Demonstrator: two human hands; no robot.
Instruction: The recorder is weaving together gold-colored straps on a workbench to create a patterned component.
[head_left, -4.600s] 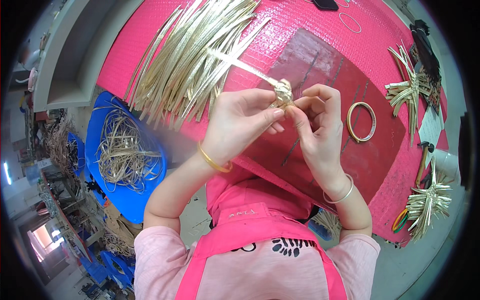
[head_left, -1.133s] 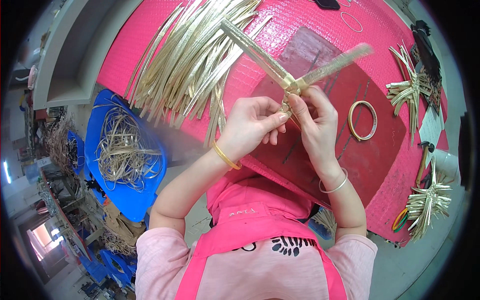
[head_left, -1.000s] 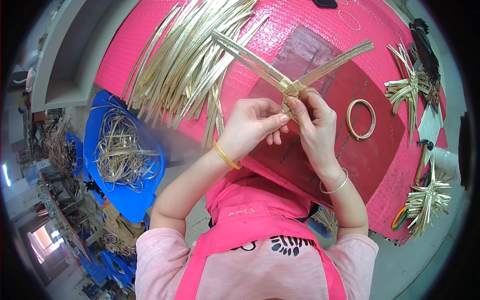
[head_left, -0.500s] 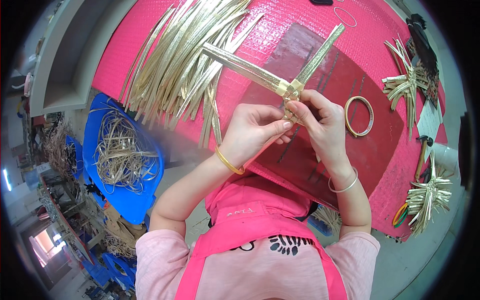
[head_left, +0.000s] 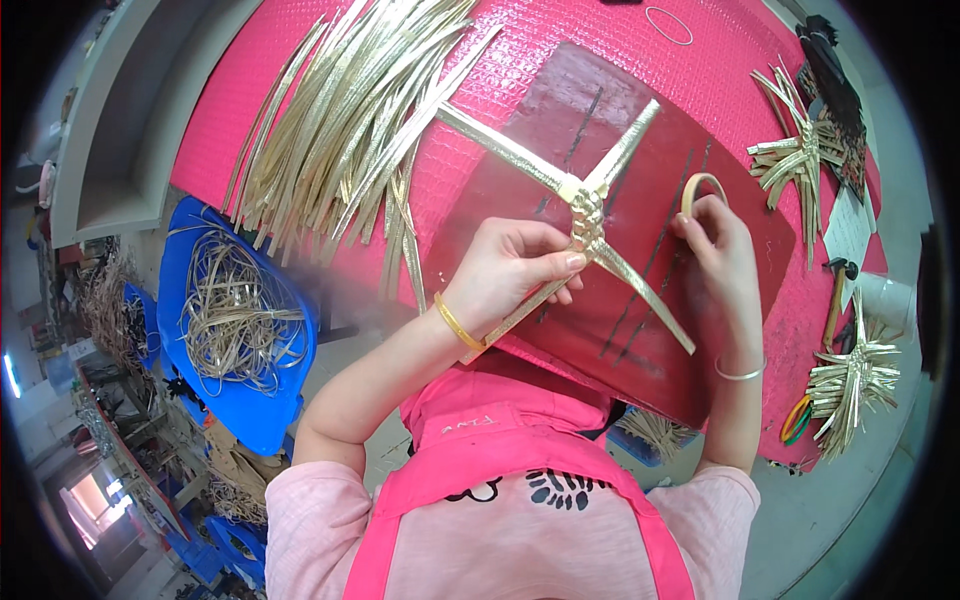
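Note:
My left hand [head_left: 520, 265] pinches a braided knot of gold strips [head_left: 587, 215] between thumb and fingers. Flat gold tails spread from the knot, two pointing away from me, one toward the lower right and one down past my left wrist. Off to the right, my right hand [head_left: 718, 245] has its thumb and fingers closed on the near edge of a roll of tape [head_left: 702, 185], which is tilted up. Both hands are over a dark red mat [head_left: 650, 300] marked with dark lines.
A pile of loose gold strips [head_left: 340, 130] lies at the far left of the pink table cover [head_left: 530, 50]. Finished-looking gold strip bundles [head_left: 800, 150] and a hammer [head_left: 838, 300] lie along the right edge. A blue bin [head_left: 180, 300] with tangled strips stands left.
My right hand has let go of the knot, moved right and taken hold of the tape roll, lifting it on edge. My left hand keeps the knot, whose lower tails now spread apart.

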